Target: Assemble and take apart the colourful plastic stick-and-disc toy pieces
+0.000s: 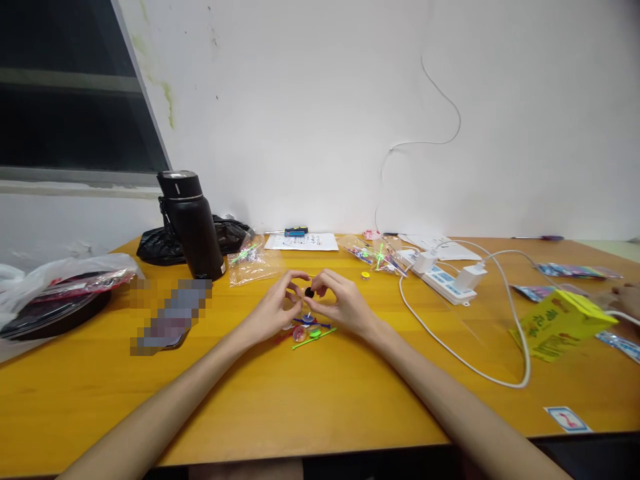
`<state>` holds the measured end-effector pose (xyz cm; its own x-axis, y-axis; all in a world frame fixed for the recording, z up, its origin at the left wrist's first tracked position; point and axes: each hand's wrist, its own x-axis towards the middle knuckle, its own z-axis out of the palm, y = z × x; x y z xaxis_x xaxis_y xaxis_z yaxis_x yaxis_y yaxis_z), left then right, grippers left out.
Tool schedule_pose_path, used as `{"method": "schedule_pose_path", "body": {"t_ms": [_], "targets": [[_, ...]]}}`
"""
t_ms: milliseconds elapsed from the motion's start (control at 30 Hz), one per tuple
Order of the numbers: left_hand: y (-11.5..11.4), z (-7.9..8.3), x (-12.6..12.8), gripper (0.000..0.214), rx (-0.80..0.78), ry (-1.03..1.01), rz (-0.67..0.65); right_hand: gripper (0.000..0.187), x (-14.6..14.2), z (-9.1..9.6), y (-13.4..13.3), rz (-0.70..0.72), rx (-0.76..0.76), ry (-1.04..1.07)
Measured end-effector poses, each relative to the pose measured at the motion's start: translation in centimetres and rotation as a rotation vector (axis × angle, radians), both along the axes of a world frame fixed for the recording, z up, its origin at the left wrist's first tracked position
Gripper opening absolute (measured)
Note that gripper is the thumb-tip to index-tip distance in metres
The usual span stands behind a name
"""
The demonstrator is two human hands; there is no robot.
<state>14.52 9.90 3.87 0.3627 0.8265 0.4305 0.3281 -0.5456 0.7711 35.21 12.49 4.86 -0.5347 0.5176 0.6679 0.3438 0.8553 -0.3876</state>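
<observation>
Both hands meet over the middle of the orange table (310,400). My left hand (277,303) and my right hand (340,300) pinch a small black round piece (309,292) between their fingertips, just above the tabletop. Under the hands lie small coloured plastic parts (310,330): a green stick, a blue stick, a pink disc and a green bit. A tiny yellow piece (365,275) lies a little beyond my right hand.
A black flask (193,223) and a black bag (160,247) stand at the back left. Clear packets of coloured parts (250,263) lie behind the hands. A white power strip (440,277) with cables, a yellow box (560,323) and another person's hand (627,297) are on the right.
</observation>
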Motion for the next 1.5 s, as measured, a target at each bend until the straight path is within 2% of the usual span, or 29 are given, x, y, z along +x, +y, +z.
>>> {"method": "schedule_pose_path", "body": {"t_ms": [100, 300, 467, 600, 667, 800, 867, 1000, 1267, 1400, 1500], "targets": [[0.5, -0.4, -0.4, 0.031, -0.006, 0.04, 0.046, 0.008, 0.4, 0.4, 0.3, -0.064, 0.02, 0.06], [0.9, -0.6, -1.1, 0.027, 0.018, 0.186, 0.05, 0.022, 1.4, 0.9, 1.0, -0.186, 0.073, 0.14], [1.0, -0.9, -1.1, 0.029, 0.034, 0.225, 0.053, 0.029, 1.8, 0.8, 1.6, -0.218, 0.137, 0.133], [1.1, -1.2, -1.1, 0.03, 0.023, 0.239, 0.041, 0.033, 3.5, 0.4, 3.2, -0.271, 0.17, 0.067], [1.1, -1.2, -1.1, 0.029, 0.017, 0.25, 0.034, 0.034, 5.0, -0.2, 4.6, -0.382, 0.159, 0.061], [0.8, -0.9, -1.1, 0.029, -0.001, 0.257, 0.012, 0.032, 8.4, -2.1, 7.4, -0.726, 0.075, 0.15], [0.7, -0.7, -1.0, 0.028, -0.005, 0.259, 0.006, 0.029, 9.5, -3.1, 8.5, -0.819, 0.012, 0.179], [0.6, -0.5, -0.7, 0.026, -0.017, 0.249, -0.003, 0.024, 10.0, -4.2, 9.2, -0.795, -0.024, 0.181], [0.5, -0.7, -0.6, 0.027, -0.014, 0.254, 0.0, 0.014, 8.8, -3.7, 8.5, -0.575, -0.008, 0.033], [0.4, -0.5, -0.5, 0.024, -0.015, 0.255, -0.013, 0.012, 8.6, -3.8, 8.4, -0.541, -0.02, -0.066], [0.1, 0.0, -0.5, 0.021, -0.011, 0.24, -0.086, 0.014, 8.6, -4.0, 8.6, -0.548, -0.035, -0.108]]}}
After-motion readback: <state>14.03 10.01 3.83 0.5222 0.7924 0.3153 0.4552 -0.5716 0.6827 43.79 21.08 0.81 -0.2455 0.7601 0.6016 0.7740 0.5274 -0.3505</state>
